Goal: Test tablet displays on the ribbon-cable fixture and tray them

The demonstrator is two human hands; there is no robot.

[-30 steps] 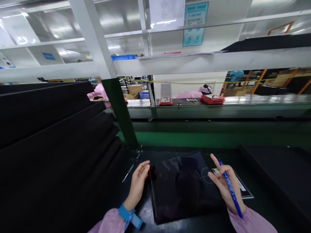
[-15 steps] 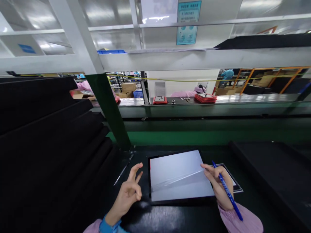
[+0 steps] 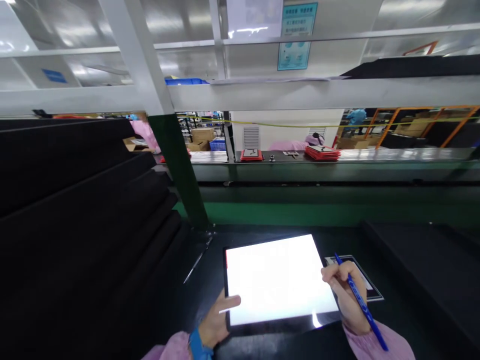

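A flat, tablet-like panel with a bright white face and a black border lies tilted in front of me. My left hand grips its lower left edge, thumb on the face and the other fingers mostly hidden underneath. At the panel's right edge is my right hand, its thumb and index fingertips pinched together there; whether they grip the edge, I cannot tell. A blue pen is tucked in that same hand, slanting back over the wrist. Partly behind the right hand lies a card with a black-and-white border.
A thin pen-like tool lies left of the panel. Dark stacked sheets rise high on the left, and a black slab lies on the right. A green post stands behind. Red-edged stacks sit across the bench, near a person's pink sleeve.
My left hand, raised beside the panel before, now holds its left edge. The panel's face has turned from grey with a creased line to bright white. My right hand stays near the right edge.
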